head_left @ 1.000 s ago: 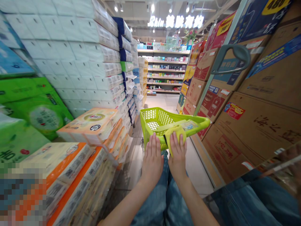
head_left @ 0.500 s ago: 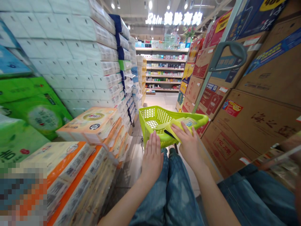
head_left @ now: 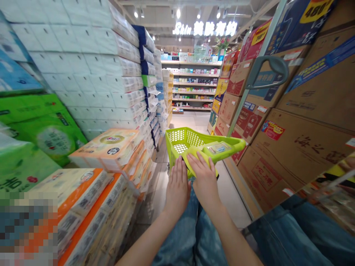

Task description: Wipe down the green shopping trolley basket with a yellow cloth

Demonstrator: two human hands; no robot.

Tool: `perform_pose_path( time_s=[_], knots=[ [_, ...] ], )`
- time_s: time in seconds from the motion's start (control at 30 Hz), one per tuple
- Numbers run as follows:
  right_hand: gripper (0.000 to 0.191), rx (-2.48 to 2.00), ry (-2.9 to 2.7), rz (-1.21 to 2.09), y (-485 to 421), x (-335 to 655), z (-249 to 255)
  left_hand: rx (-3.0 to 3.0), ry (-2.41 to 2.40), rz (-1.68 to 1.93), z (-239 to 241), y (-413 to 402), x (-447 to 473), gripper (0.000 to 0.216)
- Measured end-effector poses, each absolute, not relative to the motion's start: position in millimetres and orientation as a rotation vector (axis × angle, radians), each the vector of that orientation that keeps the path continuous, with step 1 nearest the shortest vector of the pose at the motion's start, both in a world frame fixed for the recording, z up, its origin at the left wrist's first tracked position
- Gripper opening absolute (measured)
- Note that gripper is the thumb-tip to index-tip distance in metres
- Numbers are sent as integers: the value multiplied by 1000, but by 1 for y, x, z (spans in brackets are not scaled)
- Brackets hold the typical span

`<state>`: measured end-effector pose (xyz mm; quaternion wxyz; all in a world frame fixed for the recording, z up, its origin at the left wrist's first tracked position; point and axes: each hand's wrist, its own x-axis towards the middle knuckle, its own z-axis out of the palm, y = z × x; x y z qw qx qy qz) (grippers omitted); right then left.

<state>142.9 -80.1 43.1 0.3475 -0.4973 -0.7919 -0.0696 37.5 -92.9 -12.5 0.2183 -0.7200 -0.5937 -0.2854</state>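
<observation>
A lime-green shopping cart (head_left: pixel 203 139) with a perforated basket stands in front of my legs. My left hand (head_left: pixel 177 183) lies on its near left rim, fingers stretched out and side by side. Under the spread fingers of my right hand (head_left: pixel 203 173) a yellow cloth (head_left: pixel 191 151) is pressed on the near edge of the cart. Right of the cloth, a label panel (head_left: pixel 220 147) shows on the cart's broad rim. Both hands are close together, and the cloth hides the part of the rim beneath it.
Stacked white tissue packs (head_left: pixel 83 66) rise on the left, with orange tissue packs (head_left: pixel 105 146) lower and nearer. Cardboard cartons (head_left: pixel 313 136) line the right side behind a post with a grey handle (head_left: pixel 267 72). Stocked shelves (head_left: pixel 194 85) stand at the aisle's far end.
My right hand has slid left with the yellow cloth, closer to my left hand. The label panel on the rim is now uncovered. My left hand has stayed about where it was.
</observation>
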Motion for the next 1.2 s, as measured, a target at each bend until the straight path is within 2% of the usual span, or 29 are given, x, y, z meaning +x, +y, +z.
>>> perform_pose_path(
  time_s=[0.2, 0.4, 0.67, 0.8, 0.93, 1.07, 1.2],
  knots=[
    [78, -1282, -2067, -300, -66, 184, 37, -2032, -1623, -757, -8, -97, 37, 82],
    [92, -1450, -1813, -429, -55, 205, 24, -2037, -1631, -787, -6, -98, 41, 80],
    [77, -1101, -2008, -249, -89, 137, -1, -2016, -1603, -724, -14, -93, 35, 75],
    [74, -1036, -2069, -362, -71, 162, -17, -2038, -1621, -719, -10, -93, 33, 72],
    [81, -1119, -1905, -448, -45, 203, -33, -2034, -1639, -755, -6, -96, 37, 73],
    [90, -1174, -1677, -283, -41, 206, -33, -2039, -1635, -764, -6, -97, 42, 77],
    [84, -1133, -1636, -117, -62, 163, -30, -2011, -1627, -766, -10, -95, 42, 77]
  ],
)
